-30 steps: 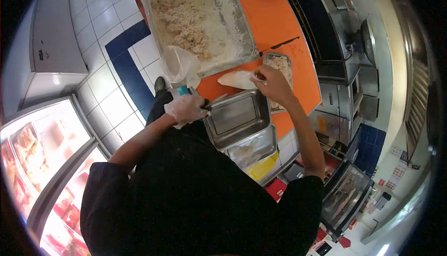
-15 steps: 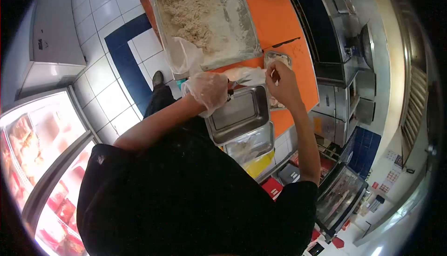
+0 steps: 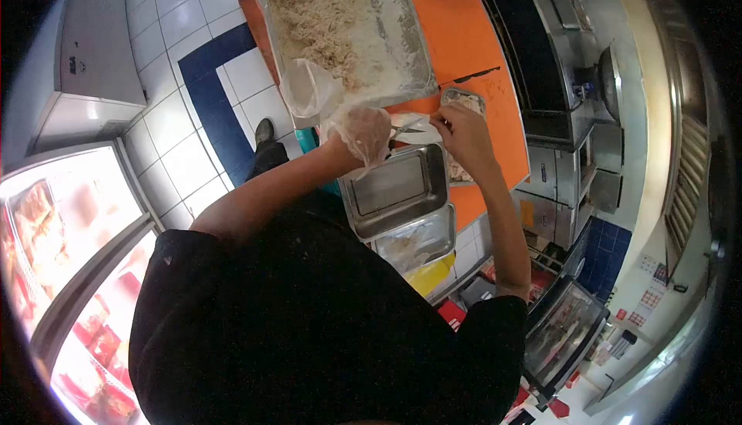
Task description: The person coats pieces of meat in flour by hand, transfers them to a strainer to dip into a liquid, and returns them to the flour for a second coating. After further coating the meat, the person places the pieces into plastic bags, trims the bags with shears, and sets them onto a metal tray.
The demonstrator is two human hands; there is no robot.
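My left hand (image 3: 360, 134), in a loose clear plastic glove, is closed around a pair of scissors (image 3: 408, 127) whose blades point right. My right hand (image 3: 462, 133) is bare, its thumb and fingers pinched on the edge of a white plastic bag (image 3: 420, 133). The scissor blades lie over this bag, close to my right fingertips. Below both hands sits a rectangular steel pan (image 3: 398, 193) with nothing in it. Beside my right hand, partly hidden by it, a small metal tray (image 3: 481, 100) holds pale pieces.
A large flour tray (image 3: 427, 85) with a crumbly heap stands on the orange table (image 3: 479, 35). A translucent plastic item (image 3: 311, 93) hangs over its near edge. Another pan (image 3: 448, 232) with clear plastic sits nearer me. A lit display fridge (image 3: 73, 270) is at left.
My left hand has moved slightly up and right with the scissors, nearer my right hand. My right fingers have come down onto the edge of the bag.
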